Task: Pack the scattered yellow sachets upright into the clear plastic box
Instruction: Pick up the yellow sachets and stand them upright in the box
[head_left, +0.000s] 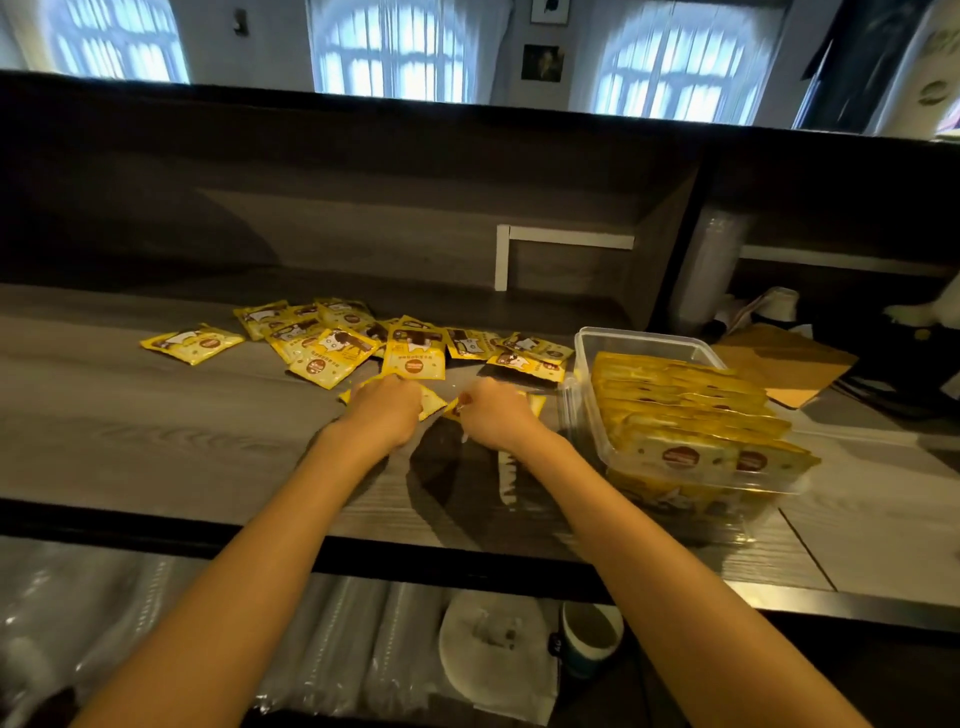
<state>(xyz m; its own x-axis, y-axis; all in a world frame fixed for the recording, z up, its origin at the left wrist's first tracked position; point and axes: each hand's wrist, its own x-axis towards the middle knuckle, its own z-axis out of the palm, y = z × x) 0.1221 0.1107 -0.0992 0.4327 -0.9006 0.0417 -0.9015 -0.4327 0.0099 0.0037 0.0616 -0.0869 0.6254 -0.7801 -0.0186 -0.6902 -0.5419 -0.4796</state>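
Several yellow sachets (332, 348) lie scattered flat across the middle of the grey wooden counter (156, 426). One lone sachet (192, 344) lies apart at the left. The clear plastic box (644, 340) stands at the right, packed with a row of upright sachets (691, 415). My left hand (387, 410) lies on a sachet (434, 402) at the near edge of the pile, fingers curled onto it. My right hand (493, 413) grips another sachet (535, 402) just beside it, left of the box. Both sachets are mostly hidden under the hands.
A raised dark ledge (363, 156) runs behind the counter. A brown board (779, 369) lies behind the box, with a stack of clear cups (706, 270) beyond it. Below the counter edge sit wrapped cup sleeves (332, 644) and a dark cup (592, 639).
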